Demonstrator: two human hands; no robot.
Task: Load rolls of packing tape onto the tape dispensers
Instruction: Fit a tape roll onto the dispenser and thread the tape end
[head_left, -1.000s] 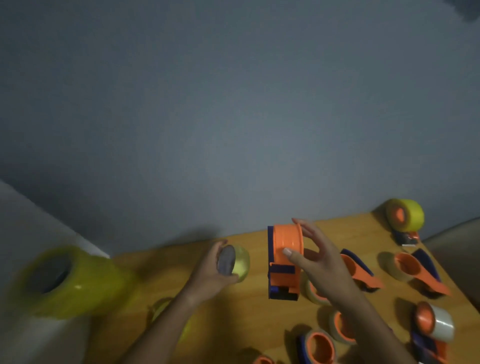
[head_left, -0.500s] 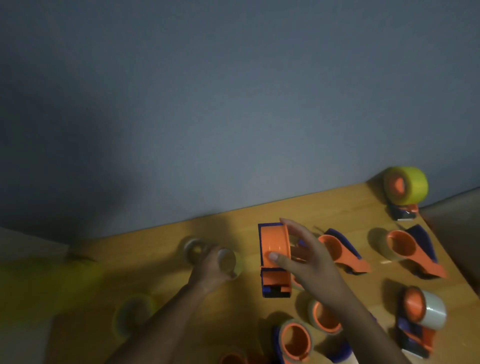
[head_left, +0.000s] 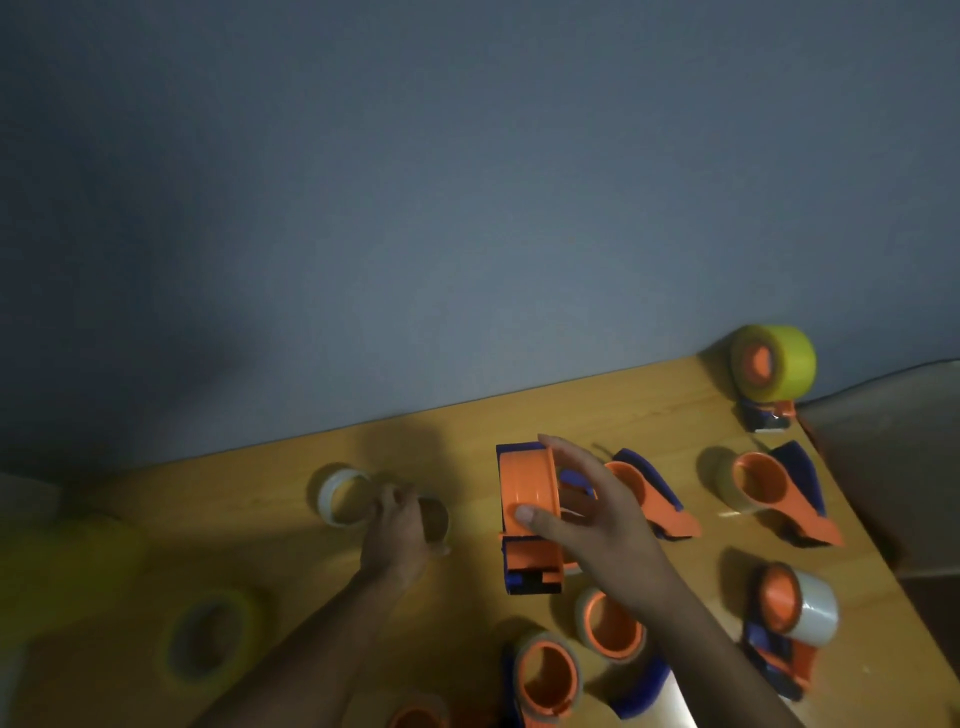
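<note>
1. Dim and a bit soft overall, so small details are mostly lost.
2. Right hand (head_left: 587, 525) wrapped around an upright orange-and-blue tape dispenser (head_left: 529, 512) mid-table, thumb across the orange wheel, fingers curled over the top. Wheel looks bare.
3. Left hand (head_left: 397, 538) curled on a small tape roll (head_left: 434, 522), just left of the dispenser. Roll mostly hidden behind the knuckles, only a dark core showing.
4. Another pale roll (head_left: 345, 498) lying flat on the wooden table (head_left: 597, 405), right by the left fingertips. Touching or not, can't tell.
5. Yellowish roll (head_left: 210, 642) near the left forearm, blurry.
6. Big yellow smear at the far left edge, too blurred to identify.
7. Loaded dispenser with yellow tape (head_left: 774, 366) at the far corner, one with clear tape (head_left: 795, 616) on the right.
8. More orange dispensers at the bottom, partly cut off or covered by the right forearm.
</note>
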